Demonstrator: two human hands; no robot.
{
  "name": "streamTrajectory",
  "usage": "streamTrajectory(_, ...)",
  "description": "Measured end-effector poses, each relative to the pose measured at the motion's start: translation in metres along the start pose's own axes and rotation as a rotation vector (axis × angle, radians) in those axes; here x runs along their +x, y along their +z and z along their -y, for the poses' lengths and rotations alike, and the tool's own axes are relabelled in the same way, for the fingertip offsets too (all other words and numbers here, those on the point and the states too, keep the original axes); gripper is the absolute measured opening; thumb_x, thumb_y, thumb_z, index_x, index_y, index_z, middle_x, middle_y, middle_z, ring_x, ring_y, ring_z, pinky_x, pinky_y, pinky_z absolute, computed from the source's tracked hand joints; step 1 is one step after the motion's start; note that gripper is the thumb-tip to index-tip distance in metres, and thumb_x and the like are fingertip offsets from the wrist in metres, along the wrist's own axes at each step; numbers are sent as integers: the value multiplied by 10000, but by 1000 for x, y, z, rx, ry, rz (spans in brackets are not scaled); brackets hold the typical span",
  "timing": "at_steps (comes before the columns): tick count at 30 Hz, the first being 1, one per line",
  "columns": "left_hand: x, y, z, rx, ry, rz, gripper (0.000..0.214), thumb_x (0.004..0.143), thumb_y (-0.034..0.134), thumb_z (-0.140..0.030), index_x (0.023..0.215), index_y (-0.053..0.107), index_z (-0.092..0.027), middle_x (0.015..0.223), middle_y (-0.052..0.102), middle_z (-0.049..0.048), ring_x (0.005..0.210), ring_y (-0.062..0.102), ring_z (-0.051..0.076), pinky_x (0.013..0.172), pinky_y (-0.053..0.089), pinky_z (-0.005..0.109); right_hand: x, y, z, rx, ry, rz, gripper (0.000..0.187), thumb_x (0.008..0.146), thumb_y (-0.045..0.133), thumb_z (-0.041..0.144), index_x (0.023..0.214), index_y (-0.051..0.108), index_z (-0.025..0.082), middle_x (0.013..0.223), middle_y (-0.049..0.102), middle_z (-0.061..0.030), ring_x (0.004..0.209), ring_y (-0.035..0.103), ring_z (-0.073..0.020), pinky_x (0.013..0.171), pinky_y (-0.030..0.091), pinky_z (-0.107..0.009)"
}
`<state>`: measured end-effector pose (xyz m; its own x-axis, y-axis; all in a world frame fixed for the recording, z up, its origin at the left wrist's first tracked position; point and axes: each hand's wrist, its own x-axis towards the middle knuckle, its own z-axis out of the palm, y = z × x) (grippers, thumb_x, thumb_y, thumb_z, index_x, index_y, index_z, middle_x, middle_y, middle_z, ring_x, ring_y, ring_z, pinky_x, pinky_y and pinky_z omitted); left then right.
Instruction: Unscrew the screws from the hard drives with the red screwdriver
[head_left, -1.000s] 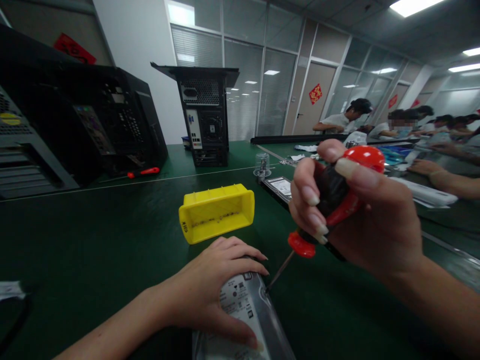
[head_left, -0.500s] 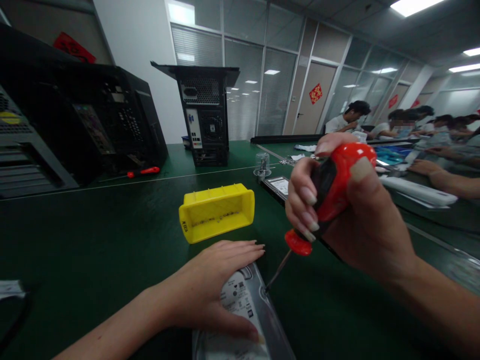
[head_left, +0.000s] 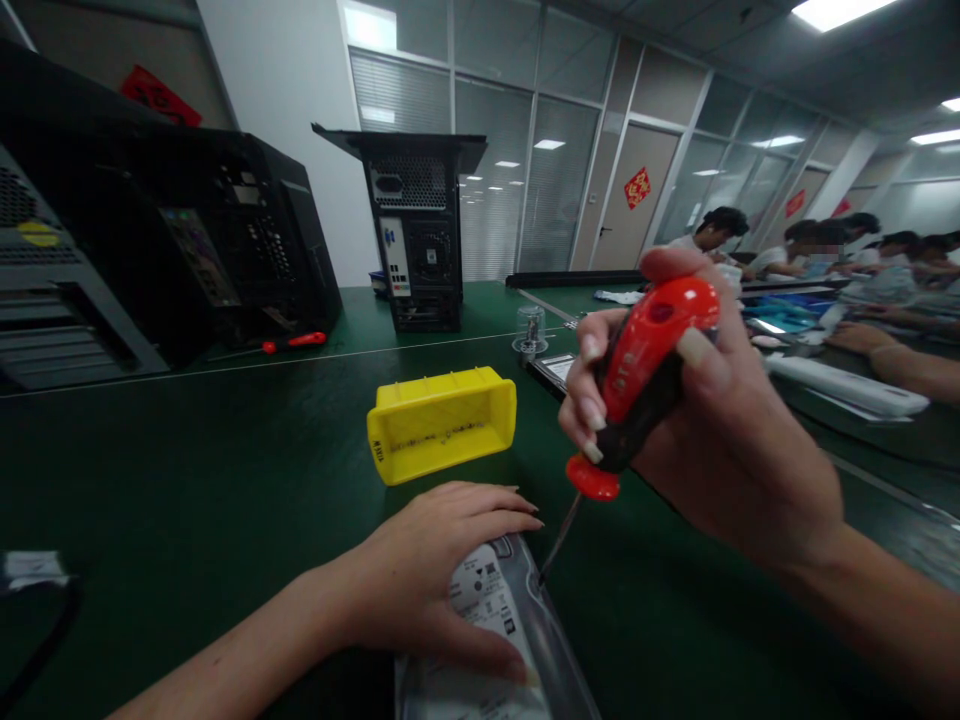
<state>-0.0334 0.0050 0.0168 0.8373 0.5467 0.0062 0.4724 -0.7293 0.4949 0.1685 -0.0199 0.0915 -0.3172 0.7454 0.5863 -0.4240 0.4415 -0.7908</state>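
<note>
Glass partitions (head_left: 491,170) rise behind a green bench (head_left: 277,450), with people (head_left: 776,260) bent over their work at right. Dominating the bench's left end is an open black computer case (head_left: 225,240); a black tower (head_left: 424,225) stands on the far side, right of it. Between the tower and the worker, a yellow bin (head_left: 450,408) turns its open side to the camera. Just in front of it, the worker's left hand (head_left: 431,570) lies spread over a silver hard drive (head_left: 495,600) on the near part of the bench, fingers across the drive's far end. The right hand (head_left: 739,450) is wrapped tightly around a red-and-black screwdriver (head_left: 636,375), held at a slant, its tip at the drive's right edge. Beside the case lies a red-handled screwdriver (head_left: 295,343). Dark bits (head_left: 442,437), too small to identify, dot the bin.
</note>
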Motion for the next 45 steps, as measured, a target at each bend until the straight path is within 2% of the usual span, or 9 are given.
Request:
streamTrajectory(3,-1,1,0,2,6,-7,822,624,705,-637,1327,443,-300,1424,404,7,1274,400,276,1076,325,451,1,-4,-1,-32,-32,5,314,848,578,199,1123,472,305,935,537,10,740,543,-112,673,497,-269)
streamTrajectory(13,1,-1,-2,13,-19,10,808,627,701,-641,1318,455,-304,1421,407,10,1268,403,294,1061,335,485,-1,-2,-3,-78,-53,27,329,830,624,197,1068,444,333,842,516,33,620,512,-95,557,451,-255)
streamTrajectory(16,1,-1,-3,10,-21,9,812,623,704,-640,1316,461,-295,1418,412,20,1264,407,298,1058,338,485,-2,1,-2,-40,-36,18,291,848,604,331,1087,439,347,847,508,31,615,499,-102,557,450,-263)
streamTrajectory(19,1,-1,-4,8,-19,2,802,622,710,-632,1310,468,-299,1408,425,26,1255,416,300,1054,339,485,-3,3,1,12,18,41,287,902,441,488,1134,458,318,849,514,9,632,498,-125,573,456,-291)
streamTrajectory(23,0,-2,-5,1,-8,-6,778,631,717,-609,1302,479,-294,1396,441,36,1245,426,304,1053,337,483,-3,2,3,6,38,60,235,945,373,422,1099,502,302,864,510,9,658,509,-119,571,456,-271)
streamTrajectory(28,0,-1,-5,-13,11,-8,781,626,717,-614,1290,497,-267,1392,444,52,1241,428,317,1052,336,490,0,1,2,82,29,34,150,867,552,338,985,524,249,915,515,2,709,546,-113,628,504,-260)
streamTrajectory(31,1,0,-3,-7,12,-16,781,627,718,-612,1293,492,-273,1396,439,50,1244,425,317,1052,336,486,0,2,2,86,4,40,139,836,603,268,926,498,250,890,547,14,644,559,-103,549,482,-238)
streamTrajectory(35,2,-1,-3,-1,6,-11,774,638,714,-608,1303,477,-290,1409,424,32,1255,415,307,1059,332,472,0,5,0,64,6,58,223,834,613,295,935,421,244,710,496,50,511,459,-62,474,392,-198)
streamTrajectory(45,1,-1,-5,0,19,-20,771,641,714,-605,1296,486,-269,1392,444,40,1244,427,302,1055,337,471,1,5,0,70,17,63,204,868,549,394,946,411,266,734,474,38,527,438,-76,494,392,-219)
